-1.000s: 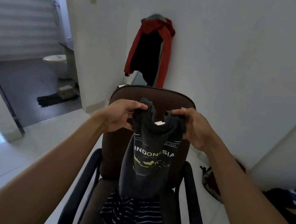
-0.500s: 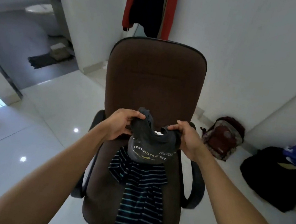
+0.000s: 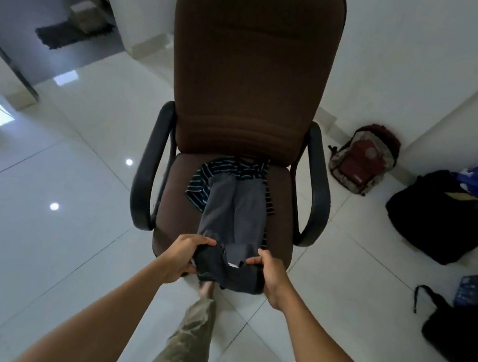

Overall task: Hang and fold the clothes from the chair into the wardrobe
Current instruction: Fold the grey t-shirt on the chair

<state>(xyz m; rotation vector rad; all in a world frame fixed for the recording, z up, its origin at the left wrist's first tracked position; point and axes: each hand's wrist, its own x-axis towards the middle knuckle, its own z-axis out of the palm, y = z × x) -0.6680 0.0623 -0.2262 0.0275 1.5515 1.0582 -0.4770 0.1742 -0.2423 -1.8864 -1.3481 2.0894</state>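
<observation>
Tee, held up a second ago, now lies print down along the chair seat, over the striped shirt. Left hand and right hand each pinch a shoulder at the seat's front edge. Looks laid out for folding; wardrobe out of view

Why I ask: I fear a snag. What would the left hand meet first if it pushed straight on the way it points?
The left hand grips the grey T-shirt, so that cloth comes first, then probably the chair seat beneath; depth is unclear.
</observation>
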